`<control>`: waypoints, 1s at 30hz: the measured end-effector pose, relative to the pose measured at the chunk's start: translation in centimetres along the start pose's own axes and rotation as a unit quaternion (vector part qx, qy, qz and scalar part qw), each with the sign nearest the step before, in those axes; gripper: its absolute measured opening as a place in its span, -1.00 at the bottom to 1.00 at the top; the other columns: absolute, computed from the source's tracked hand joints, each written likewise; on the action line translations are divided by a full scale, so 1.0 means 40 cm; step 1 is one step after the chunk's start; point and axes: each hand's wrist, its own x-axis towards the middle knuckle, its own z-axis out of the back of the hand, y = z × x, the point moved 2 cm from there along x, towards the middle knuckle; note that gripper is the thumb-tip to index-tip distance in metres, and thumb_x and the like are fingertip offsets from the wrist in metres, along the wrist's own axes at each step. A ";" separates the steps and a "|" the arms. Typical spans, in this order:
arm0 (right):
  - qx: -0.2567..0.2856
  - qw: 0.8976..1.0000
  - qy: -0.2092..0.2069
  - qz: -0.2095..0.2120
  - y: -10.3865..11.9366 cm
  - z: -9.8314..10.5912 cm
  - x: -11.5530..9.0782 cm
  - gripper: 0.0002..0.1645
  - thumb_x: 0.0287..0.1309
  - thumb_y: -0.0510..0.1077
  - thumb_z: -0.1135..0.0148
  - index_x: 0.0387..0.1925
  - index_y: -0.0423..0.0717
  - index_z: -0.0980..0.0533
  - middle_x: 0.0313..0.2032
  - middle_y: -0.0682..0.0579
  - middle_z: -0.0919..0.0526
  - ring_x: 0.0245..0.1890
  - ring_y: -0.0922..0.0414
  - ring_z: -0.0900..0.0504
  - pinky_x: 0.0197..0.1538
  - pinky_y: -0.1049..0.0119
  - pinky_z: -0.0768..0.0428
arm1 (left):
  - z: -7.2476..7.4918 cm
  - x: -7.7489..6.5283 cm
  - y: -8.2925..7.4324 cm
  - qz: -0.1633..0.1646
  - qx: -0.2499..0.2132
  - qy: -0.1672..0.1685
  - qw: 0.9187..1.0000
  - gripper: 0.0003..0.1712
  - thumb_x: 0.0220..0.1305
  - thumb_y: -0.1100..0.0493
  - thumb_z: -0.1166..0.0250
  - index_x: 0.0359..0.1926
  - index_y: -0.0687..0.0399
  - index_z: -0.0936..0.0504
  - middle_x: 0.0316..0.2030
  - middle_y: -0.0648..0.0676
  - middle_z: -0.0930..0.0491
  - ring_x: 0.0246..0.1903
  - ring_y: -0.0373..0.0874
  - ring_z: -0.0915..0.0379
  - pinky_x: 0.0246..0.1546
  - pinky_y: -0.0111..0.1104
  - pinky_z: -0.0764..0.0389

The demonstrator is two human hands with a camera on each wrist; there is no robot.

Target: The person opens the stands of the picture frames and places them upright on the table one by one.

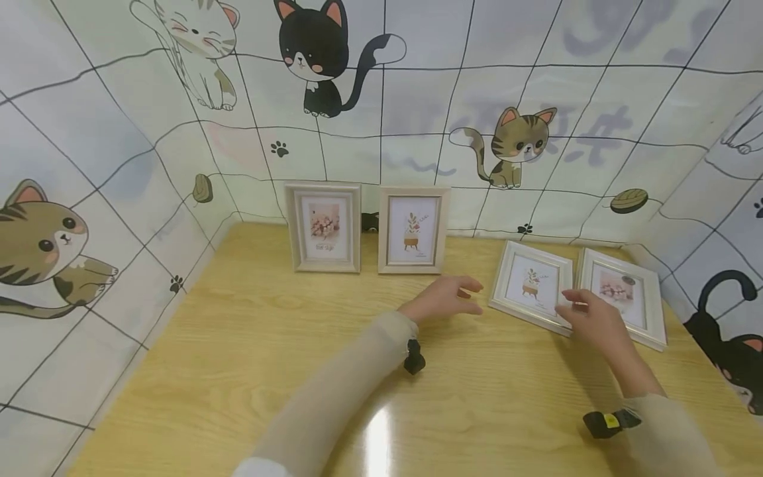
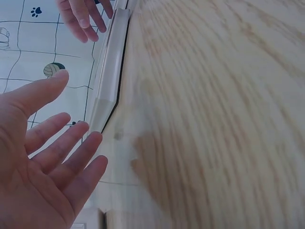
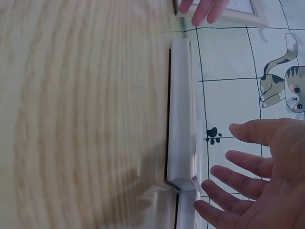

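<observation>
My left hand (image 1: 444, 299) hovers over the table just left of a flat-lying picture frame with a potted-plant print (image 1: 530, 285), fingers spread and holding nothing. Above the right edge of that frame is my right hand (image 1: 599, 321), its fingers loosely extended. Partly behind the right hand lies a picture frame with a pink flower print (image 1: 620, 291). In the left wrist view the left palm (image 2: 43, 162) faces the side of a frame (image 2: 110, 67), apart from it. The right wrist view has the right hand (image 3: 257, 176) beside a pale frame edge (image 3: 180, 119).
Two picture frames stand upright against the back wall: a flower print (image 1: 324, 228) on the left and a plant print (image 1: 414, 230) beside it. The wooden table (image 1: 238, 364) is bounded by walls covered with cat-patterned sheeting (image 1: 417, 99).
</observation>
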 end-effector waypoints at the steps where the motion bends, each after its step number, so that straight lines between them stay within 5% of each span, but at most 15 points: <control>1: -0.001 1.000 -0.002 0.003 -0.004 -0.001 -0.002 -0.34 0.44 0.05 -0.08 0.28 -0.42 -0.32 0.23 -0.54 -0.41 0.21 -0.46 -0.43 0.11 -0.33 -0.50 | -0.003 0.002 0.000 0.002 0.002 -0.001 1.000 -0.38 0.26 -0.01 -0.40 0.29 0.05 -0.51 0.27 -0.01 -0.55 0.19 -0.13 -0.56 0.08 -0.51 -0.59; 15: -0.028 0.999 0.028 -0.019 -0.031 -0.002 -0.011 -0.26 0.46 0.07 -0.04 0.26 -0.55 -0.29 0.17 -0.57 -0.45 0.16 -0.49 -0.41 0.13 -0.34 -0.47 | -0.046 0.024 -0.010 0.034 -0.010 0.003 0.999 -0.38 0.29 0.06 -0.38 0.32 0.08 -0.47 0.27 0.02 -0.56 0.13 -0.18 -0.59 0.01 -0.55 -0.60; 30: -0.039 0.996 0.077 -0.015 -0.056 0.001 0.000 -0.14 0.29 0.02 -0.28 0.24 -0.65 -0.26 0.08 -0.55 -0.53 0.14 -0.53 -0.41 0.14 -0.34 -0.45 | -0.080 0.052 -0.013 0.040 0.056 -0.038 0.997 -0.56 0.29 0.16 -0.36 0.17 0.14 -0.63 0.04 0.04 -0.72 -0.01 -0.25 -0.64 -0.03 -0.67 -0.53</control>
